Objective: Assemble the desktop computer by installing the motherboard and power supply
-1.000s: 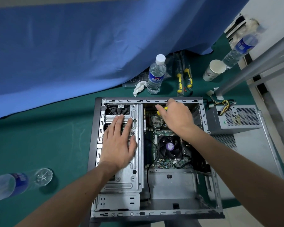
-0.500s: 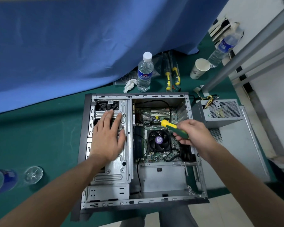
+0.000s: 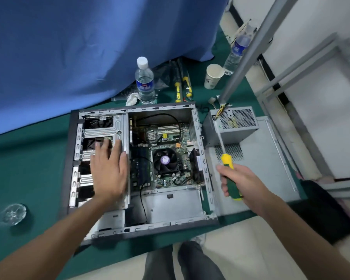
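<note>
two hands: both over the open case [image 3: 68, 158]
left hand [image 3: 109, 170]: flat on drive cage [image 3: 101, 136], fingers straight, slightly spread
motherboard [image 3: 170, 142]: lies in case
right hand [image 3: 239, 182]: fingers wrapped round screwdriver [image 3: 227, 164], shaft pointing up-left toward power supply [image 3: 233, 126], outside case

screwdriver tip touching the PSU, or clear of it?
Cannot tell. In the head view the screwdriver shaft overlaps the power supply wall, with depth unclear. The right hand grips its handle.
</note>
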Motion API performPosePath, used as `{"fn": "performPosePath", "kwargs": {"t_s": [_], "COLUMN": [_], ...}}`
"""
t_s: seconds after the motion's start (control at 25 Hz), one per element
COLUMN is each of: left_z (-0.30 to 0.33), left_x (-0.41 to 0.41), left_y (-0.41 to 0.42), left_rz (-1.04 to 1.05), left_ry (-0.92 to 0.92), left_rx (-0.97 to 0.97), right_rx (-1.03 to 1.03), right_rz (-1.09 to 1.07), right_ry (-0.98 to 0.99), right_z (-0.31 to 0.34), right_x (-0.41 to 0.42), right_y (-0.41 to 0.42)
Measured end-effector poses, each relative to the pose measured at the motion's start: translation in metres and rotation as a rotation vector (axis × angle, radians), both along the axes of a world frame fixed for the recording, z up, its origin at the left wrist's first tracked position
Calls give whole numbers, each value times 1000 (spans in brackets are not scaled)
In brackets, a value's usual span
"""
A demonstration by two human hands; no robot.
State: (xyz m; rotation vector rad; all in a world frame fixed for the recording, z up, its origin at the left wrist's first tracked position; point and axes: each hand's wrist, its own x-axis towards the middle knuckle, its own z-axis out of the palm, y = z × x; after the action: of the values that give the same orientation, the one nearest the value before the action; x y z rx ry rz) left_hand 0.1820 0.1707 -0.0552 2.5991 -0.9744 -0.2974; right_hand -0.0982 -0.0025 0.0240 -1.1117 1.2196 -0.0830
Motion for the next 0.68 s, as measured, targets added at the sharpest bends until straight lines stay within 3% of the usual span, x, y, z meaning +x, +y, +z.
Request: {"fn": "performPosePath", "kwargs": {"t_s": [0.12, 0.28, 0.52, 0.68], "left_z": [-8, -13, -15, -19], "left_x": [-34, -34, -35, -35], "left_y": [2, -1, -1, -1], "left_rz": [-4, -8, -7, 11], "left_ry": [-44, -91, -143, -156], "left_rx": [103, 198, 226, 213], "right_rx": [-144, -156, -268, -301], "right_rz": [-37, -9, 68, 57], "right_ry": [98, 219, 413, 405], "right_z": [-23, -73, -131, -148], "right_x": [-28, -40, -22, -3], "right_y": [-6, -4, 0, 4]}}
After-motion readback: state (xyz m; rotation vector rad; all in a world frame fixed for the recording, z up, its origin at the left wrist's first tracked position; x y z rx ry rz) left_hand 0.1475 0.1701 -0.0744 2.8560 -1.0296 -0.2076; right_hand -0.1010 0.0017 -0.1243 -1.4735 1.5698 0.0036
